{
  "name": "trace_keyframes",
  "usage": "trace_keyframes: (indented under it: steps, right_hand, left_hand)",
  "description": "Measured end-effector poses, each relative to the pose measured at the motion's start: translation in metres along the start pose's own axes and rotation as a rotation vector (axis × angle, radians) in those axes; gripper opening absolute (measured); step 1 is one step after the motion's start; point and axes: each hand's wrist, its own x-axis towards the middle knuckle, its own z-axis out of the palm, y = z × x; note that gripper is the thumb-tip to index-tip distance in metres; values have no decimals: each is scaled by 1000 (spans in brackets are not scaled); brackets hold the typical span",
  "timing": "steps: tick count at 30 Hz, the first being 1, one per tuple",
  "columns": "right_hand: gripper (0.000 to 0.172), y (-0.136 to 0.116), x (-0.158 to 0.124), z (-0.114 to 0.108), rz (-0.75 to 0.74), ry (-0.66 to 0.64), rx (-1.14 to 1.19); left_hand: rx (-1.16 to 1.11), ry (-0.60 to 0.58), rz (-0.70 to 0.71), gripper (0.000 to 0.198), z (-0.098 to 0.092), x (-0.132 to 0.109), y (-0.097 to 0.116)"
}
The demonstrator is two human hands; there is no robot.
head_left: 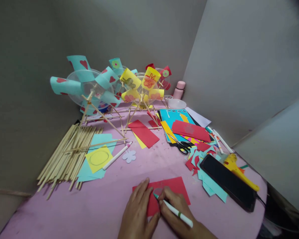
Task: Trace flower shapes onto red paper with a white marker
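A red sheet of paper (175, 186) lies on the pink table in front of me. Flat on its left part rests my left hand (139, 207), fingers stretched out. My right hand (174, 205) grips a white marker (178, 214) with a green tip and a green band. The tip touches the red paper beside a faint curved outline, partly hidden by my fingers. Farther off are a white flower cutout (129, 156), a white marker with a pink tip (117, 156) and a yellow square (99, 158) with a circle drawn on it.
Bamboo sticks (62, 156) lie at the left. Paper pinwheels on stick stands, one blue (82, 83) and one yellow (142, 86), rise at the back. Scissors (183, 147), paper scraps (196, 159), a phone (228, 182) and a yellow glue gun (240, 172) lie at the right. A pink bottle (179, 89) stands near the wall.
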Motion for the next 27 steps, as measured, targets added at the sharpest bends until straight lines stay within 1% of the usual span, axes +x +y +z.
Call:
trace_keyframes:
  steps: [5,11,19,24,27]
  right_hand:
    - [15,-1,0,-1,-17,-20,19]
    - [13,-2,-1,-3,25,-46,39]
    - [8,-5,-4,-7,6,-43,71]
    - [5,2,-5,-6,12,-25,106]
    - [5,6,-6,-5,-14,-15,150]
  left_hand:
    - [-3,0,5,51,0,0,0]
    - [9,-2,1,50,0,-1,0]
    - [22,-9,-1,52,2,-2,-1]
    - [16,-11,-6,53,2,-3,0]
    - [26,-10,-5,54,2,-2,-1]
